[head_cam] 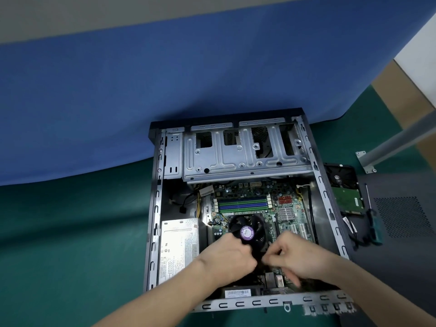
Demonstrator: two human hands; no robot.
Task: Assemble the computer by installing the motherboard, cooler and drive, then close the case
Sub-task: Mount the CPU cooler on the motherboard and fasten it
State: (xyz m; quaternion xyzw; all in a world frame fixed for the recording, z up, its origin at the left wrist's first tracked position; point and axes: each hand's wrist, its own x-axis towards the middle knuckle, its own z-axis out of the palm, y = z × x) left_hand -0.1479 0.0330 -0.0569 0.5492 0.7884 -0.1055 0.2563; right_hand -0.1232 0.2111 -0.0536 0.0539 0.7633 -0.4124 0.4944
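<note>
**Cooler Being Gripped Inside the Open Case**

The cooler (246, 230), seated on the motherboard (271, 223) inside the case (236, 304), is being held at its near edge by the left hand (226, 256), fingers curled. Its near right corner is being pinched by the right hand (302, 256). The drive (346, 192) is lying just right of the case, beside a screwdriver (375, 228).

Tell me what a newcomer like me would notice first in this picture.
The open grey metal computer case lies at the centre on a green mat, its green motherboard bared. Near the camera, the left hand grips the near edge of the black round cooler fan with a purple sticker, and the right hand pinches something too small to make out. A dark hard drive waits outside the case on its right.
</note>
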